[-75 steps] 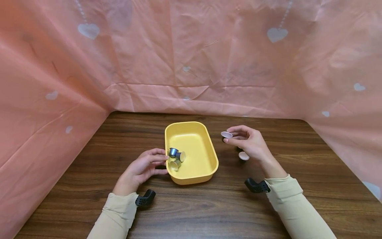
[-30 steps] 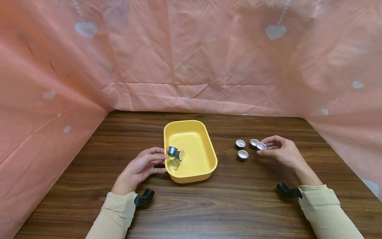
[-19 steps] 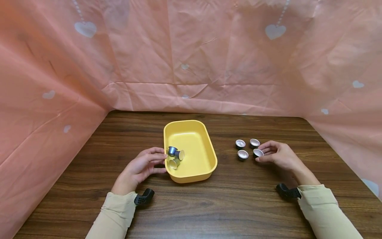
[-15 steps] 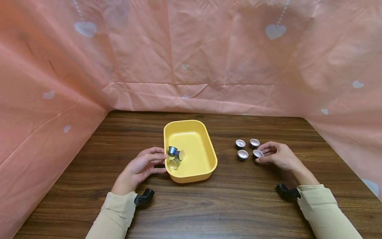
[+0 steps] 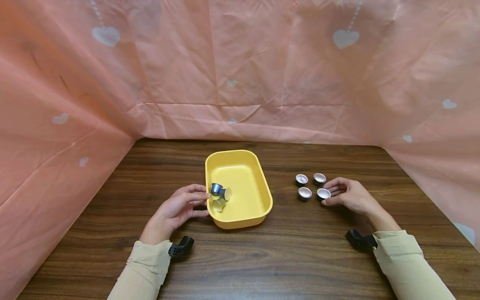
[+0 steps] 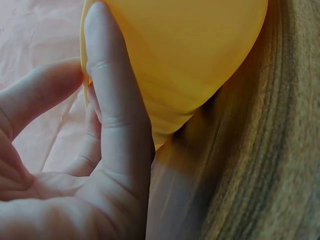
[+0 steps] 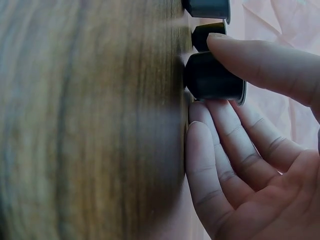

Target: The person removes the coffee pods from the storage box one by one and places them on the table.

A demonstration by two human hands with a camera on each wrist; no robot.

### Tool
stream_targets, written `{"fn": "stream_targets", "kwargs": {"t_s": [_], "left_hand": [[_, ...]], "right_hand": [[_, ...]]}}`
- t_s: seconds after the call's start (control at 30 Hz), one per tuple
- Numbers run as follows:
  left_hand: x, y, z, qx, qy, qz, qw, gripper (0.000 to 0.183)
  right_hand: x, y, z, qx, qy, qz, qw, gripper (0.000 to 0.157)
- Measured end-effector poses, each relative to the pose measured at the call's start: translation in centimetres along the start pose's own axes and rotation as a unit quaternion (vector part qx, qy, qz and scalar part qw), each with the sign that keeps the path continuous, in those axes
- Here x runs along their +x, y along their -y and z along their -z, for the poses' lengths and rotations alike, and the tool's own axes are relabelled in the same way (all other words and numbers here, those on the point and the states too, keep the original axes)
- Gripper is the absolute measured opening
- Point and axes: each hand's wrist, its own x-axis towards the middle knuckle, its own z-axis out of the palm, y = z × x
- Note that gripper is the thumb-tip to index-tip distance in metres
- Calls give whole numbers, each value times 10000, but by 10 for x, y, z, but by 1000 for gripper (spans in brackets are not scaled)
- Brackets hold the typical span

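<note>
In the head view, four-square beside each other, several dark coffee capsules with pale lids facing up stand right of the tray. My right hand (image 5: 352,198) pinches the near-right coffee capsule (image 5: 323,193) between thumb and fingers. The right wrist view shows this black capsule (image 7: 212,77) upright, its narrow base at the tabletop. At left, my left hand (image 5: 178,208) rests lightly against the left wall of a yellow tray (image 5: 268,200), fingertips at its rim. Inside lie a blue capsule (image 5: 216,189), a dark capsule (image 5: 225,193) and an olive capsule (image 5: 218,204).
Other upright capsules are close to the held one: a back-right capsule (image 5: 319,178), a back-left capsule (image 5: 301,179) and a front-left capsule (image 5: 304,193). A wooden table (image 5: 262,258) carries everything. Pink heart-patterned cloth (image 5: 240,62) hangs behind and at both sides.
Over the last second the capsule in my right hand has come down toward me onto the table. Before that, the right hand was farther left, near the tray. My left hand has stayed put.
</note>
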Motion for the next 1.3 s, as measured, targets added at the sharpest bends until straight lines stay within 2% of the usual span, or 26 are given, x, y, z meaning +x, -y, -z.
{"fn": "stream_targets", "kwargs": {"t_s": [0.3,0.9,1.07,1.3], "left_hand": [[1,-1,1,-5,-35,86,10000,25],[2,0,1,-38,-14,55,10000,26],[3,0,1,-38,-10,45,10000,24],[2,1,1,-33,2,28,10000,24]], "right_hand": [[2,-2,1,-87,40,-51,9999,55],[-2,4,2,-59,167,62,9998,58],[-4,6,9,-28,272,77,9996,58],[-8,9,21,-134,179,70,9997,57]]}}
